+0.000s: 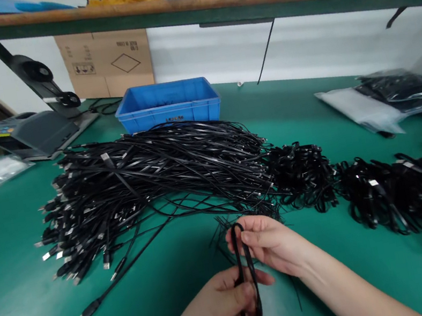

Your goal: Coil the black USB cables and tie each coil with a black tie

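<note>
A black cable (249,265), looped into a long narrow coil, is held upright between my two hands above the front of the bench. My left hand (228,302) has its fingers closed around the lower part of the coil. At the top of the loop, my right hand (266,241) pinches the cable between thumb and fingers. Thin black ties (224,232) lie just behind my right hand. Beyond them a big pile of straight black USB cables (164,171) is spread out. One USB cable (120,272) sticks out of it toward the front edge.
Coiled cables lie in a heap (299,172) right of the pile and in a larger heap (413,193) farther right. A blue bin (170,113) stands behind, with a grey machine (35,134) at the left. Plastic bags (396,98) lie back right under a shelf (184,7).
</note>
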`<action>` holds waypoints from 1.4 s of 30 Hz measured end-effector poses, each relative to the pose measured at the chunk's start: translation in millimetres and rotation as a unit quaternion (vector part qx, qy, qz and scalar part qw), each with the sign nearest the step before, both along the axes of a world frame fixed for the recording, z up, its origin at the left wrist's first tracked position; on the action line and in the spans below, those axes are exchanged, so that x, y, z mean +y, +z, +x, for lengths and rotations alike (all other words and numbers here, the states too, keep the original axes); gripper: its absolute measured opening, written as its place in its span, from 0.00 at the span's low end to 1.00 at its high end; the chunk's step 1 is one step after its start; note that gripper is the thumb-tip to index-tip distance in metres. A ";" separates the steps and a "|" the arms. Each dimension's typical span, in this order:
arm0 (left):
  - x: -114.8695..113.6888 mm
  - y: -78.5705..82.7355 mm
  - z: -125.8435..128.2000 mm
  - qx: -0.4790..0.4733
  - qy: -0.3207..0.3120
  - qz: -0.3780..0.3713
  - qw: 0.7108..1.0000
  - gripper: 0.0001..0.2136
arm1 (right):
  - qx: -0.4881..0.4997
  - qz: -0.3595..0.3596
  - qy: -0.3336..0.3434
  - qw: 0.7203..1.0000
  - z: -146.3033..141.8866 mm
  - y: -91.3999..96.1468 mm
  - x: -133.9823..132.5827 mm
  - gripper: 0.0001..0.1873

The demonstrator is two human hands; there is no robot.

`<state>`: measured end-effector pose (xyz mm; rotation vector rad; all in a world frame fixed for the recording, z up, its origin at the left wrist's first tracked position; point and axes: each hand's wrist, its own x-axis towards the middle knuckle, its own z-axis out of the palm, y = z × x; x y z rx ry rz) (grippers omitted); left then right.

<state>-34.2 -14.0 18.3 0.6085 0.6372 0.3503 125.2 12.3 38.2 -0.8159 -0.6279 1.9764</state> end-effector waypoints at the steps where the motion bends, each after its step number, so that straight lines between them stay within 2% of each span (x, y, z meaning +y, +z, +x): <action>1: -0.3 0.1 0.3 0.005 -0.008 0.005 1.000 0.21 | -0.010 0.006 -0.003 1.000 -1.8 -0.6 -0.6 0.11; 3: -0.2 0.5 1.9 0.008 0.007 0.003 1.000 0.17 | -0.040 0.020 -0.021 0.999 -5.6 -0.9 -0.3 0.11; 7: -0.9 -0.1 5.4 -0.022 0.088 -0.007 0.996 0.12 | -0.122 0.064 -0.058 0.989 -11.8 1.3 5.1 0.14; 13: -7.5 -3.2 0.7 -0.120 0.081 -0.076 0.987 0.13 | -0.137 0.086 -0.053 0.985 -19.4 0.2 5.3 0.15; 16: -4.8 -2.2 -8.0 -0.088 0.080 -0.092 0.989 0.12 | -0.128 0.086 -0.038 0.987 -18.6 -5.6 7.7 0.15; 18: -0.9 -2.2 -14.8 -0.024 0.095 -0.074 0.992 0.13 | -0.192 0.117 -0.028 0.974 -15.8 -10.0 14.2 0.14; 19: 1.2 -2.8 -17.9 0.011 0.116 -0.061 0.991 0.14 | -0.277 0.160 -0.023 0.947 -14.3 -12.3 18.7 0.13; 20: 3.1 -3.6 -20.7 0.042 0.140 -0.050 0.988 0.15 | -0.385 0.215 -0.014 0.897 -13.2 -14.7 23.6 0.12; 22: 6.3 -5.7 -24.5 0.088 0.186 -0.038 0.978 0.16 | -0.580 0.313 0.012 0.752 -13.1 -20.3 32.6 0.09; 23: 7.4 -6.5 -25.7 0.101 0.204 -0.035 0.973 0.17 | -0.639 0.341 0.030 0.689 -14.5 -23.7 36.0 0.08; 24: 8.4 -6.9 -26.3 0.109 0.216 -0.033 0.970 0.17 | -0.671 0.355 0.043 0.649 -16.6 -27.3 38.4 0.06; 25: 9.1 -6.9 -26.6 0.114 0.225 -0.030 0.967 0.17 | -0.684 0.359 0.051 0.633 -19.2 -31.0 39.8 0.05; 28: 10.7 -5.3 -27.2 0.125 0.234 -0.021 0.964 0.18 | -0.703 0.360 0.060 0.610 -26.1 -40.4 39.8 0.04; 31: 12.8 -4.6 -29.3 0.143 0.235 -0.005 0.961 0.18 | -0.710 0.368 0.065 0.597 -25.8 -42.8 37.2 0.05; 33: 14.8 -5.4 -31.1 0.159 0.237 0.020 0.958 0.18 | -0.699 0.374 0.046 0.608 -21.2 -40.3 35.7 0.05; 35: 17.0 -6.1 -31.9 0.185 0.231 0.061 0.953 0.17 | -0.659 0.374 -0.024 0.652 -15.2 -35.6 33.8 0.04; 38: 20.4 -5.2 -28.6 0.246 0.204 0.127 0.939 0.16 | -0.547 0.342 -0.155 0.748 -10.3 -27.1 27.9 0.04; 40: 22.4 -3.2 -23.3 0.292 0.203 0.174 0.918 0.14 | -0.457 0.284 -0.169 0.826 -13.0 -21.5 21.3 0.05; 42: 23.9 -1.5 -16.7 0.341 0.212 0.247 0.882 0.11 | -0.354 0.201 -0.144 0.902 -19.8 -16.8 14.3 0.04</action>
